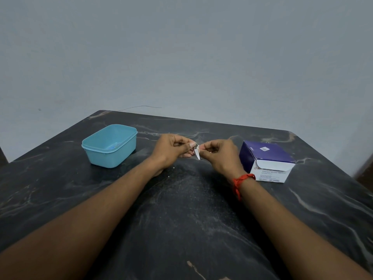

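Observation:
A small white packet (197,152) is held just above the dark marble table (181,209), between my two hands. My left hand (171,150) pinches its left edge with curled fingers. My right hand (220,154), with a red thread round the wrist, pinches its right edge. Most of the packet is hidden by my fingers. A light blue plastic tub (110,145) stands open to the left of my left hand, with a small blue item inside. A purple and white cardboard box (266,160) with its flap open sits to the right of my right hand.
A grey wall (181,57) rises behind the table's far edge. Dark furniture shows at the left and right borders of the view. My forearms stretch across the near half of the table.

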